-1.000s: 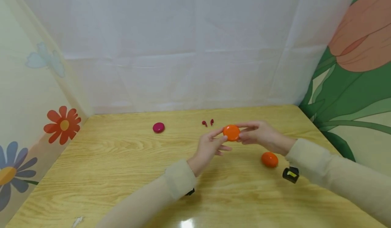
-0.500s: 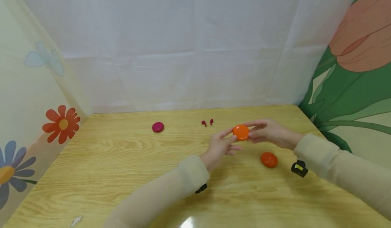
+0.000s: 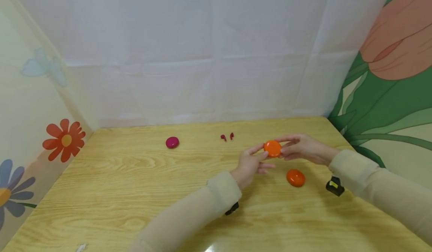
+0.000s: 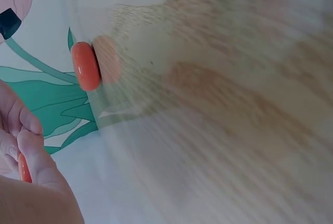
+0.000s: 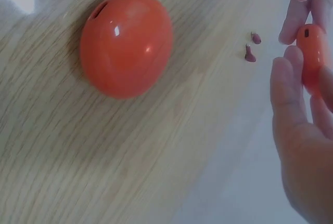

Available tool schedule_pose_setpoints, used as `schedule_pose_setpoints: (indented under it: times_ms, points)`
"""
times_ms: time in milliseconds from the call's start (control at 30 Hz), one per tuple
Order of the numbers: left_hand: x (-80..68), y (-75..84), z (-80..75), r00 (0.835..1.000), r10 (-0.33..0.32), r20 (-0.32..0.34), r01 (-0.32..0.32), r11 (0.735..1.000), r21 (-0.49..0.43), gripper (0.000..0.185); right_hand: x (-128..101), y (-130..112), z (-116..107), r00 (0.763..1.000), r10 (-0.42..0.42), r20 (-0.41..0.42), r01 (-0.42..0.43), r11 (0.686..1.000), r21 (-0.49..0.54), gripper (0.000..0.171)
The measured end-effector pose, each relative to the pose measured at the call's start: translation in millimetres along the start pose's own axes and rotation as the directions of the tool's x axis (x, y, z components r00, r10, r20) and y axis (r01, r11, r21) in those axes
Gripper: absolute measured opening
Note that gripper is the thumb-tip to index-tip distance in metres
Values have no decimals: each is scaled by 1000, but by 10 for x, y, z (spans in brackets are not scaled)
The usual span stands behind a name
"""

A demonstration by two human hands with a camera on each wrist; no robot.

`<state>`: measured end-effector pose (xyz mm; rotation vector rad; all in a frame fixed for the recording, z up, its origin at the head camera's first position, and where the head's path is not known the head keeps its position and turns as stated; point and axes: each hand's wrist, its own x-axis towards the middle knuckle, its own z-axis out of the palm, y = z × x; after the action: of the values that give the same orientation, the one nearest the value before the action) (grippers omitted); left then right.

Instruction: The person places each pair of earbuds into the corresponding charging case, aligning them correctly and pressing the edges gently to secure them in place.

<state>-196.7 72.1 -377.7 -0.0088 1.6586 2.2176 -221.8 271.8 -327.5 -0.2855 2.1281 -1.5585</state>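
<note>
Above the table, both hands hold one glossy orange earbud case [image 3: 272,148] by its edges. My left hand [image 3: 249,166] pinches its left side between thumb and index finger, the other fingers stretched below. On the opposite side my right hand [image 3: 306,147] grips it with thumb and fingers. A small dark port shows on the held case [image 5: 312,60] in the right wrist view. Nearer to me, a second orange case [image 3: 295,178] lies on the wood, below the right hand. Behind the hands lie two dark-red earbuds [image 3: 223,137], side by side.
A magenta round case [image 3: 172,142] sits toward the back left of the wooden table [image 3: 135,192]. White cloth [image 3: 216,75] hangs along the far edge, and painted flower panels [image 3: 398,105] stand at both sides. A small white scrap [image 3: 81,247] lies at front left.
Both hands have moved right together, carrying the orange earbud case with them, and slowed in the last half second. The second orange case and the earbuds have stayed where they lie.
</note>
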Motion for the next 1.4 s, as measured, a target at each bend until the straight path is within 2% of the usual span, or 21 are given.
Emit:
schedule_pose_setpoints:
  times_ms: [233, 600, 1000, 1400]
  points:
    - [75, -67, 37, 1000, -2, 24, 2, 1000, -5, 38, 10, 105, -87, 1000, 19, -7, -19, 1000, 7, 59]
    - [179, -194, 197, 998, 7, -62, -9, 1000, -25, 35, 13, 276, -213, 998, 55, 19, -56, 997, 60, 57]
    - [218, -182, 340, 988, -55, -142, 68, 994, 84, 29, 24, 409, -327, 994, 93, 51, -98, 991, 91, 50]
    - [270, -210, 456, 978, -87, -188, 118, 980, 162, 27, 50, 515, -400, 987, 140, 75, -147, 983, 107, 41]
